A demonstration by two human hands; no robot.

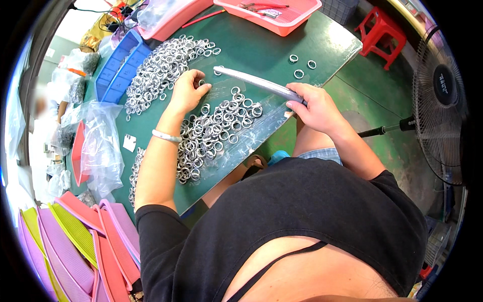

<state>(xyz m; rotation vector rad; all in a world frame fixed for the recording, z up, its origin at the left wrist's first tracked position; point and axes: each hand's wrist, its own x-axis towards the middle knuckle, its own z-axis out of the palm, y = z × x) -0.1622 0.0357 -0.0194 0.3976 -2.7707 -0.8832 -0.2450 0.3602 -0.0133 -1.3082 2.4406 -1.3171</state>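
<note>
My right hand [319,107] is closed around the thick end of a tapered metal ring mandrel [256,83], whose thin end points left across the table. A silver ring [218,70] is at the mandrel's tip; whether it sits on the rod I cannot tell. My left hand [187,92], just left of that tip, pinches another ring [202,82] between thumb and fingers. Beyond this hand lies a big heap of silver rings [163,65]. A second heap of rings [216,128] spreads on the near side, between my forearms. Three loose rings [299,74] lie to the right.
The green table [241,45] holds a blue divided bin [121,68], a red tray [282,17] with tools and clear plastic bags [103,146]. Stacked coloured trays [75,241] stand lower left. On the right are a standing fan [443,90] and a red stool [382,35].
</note>
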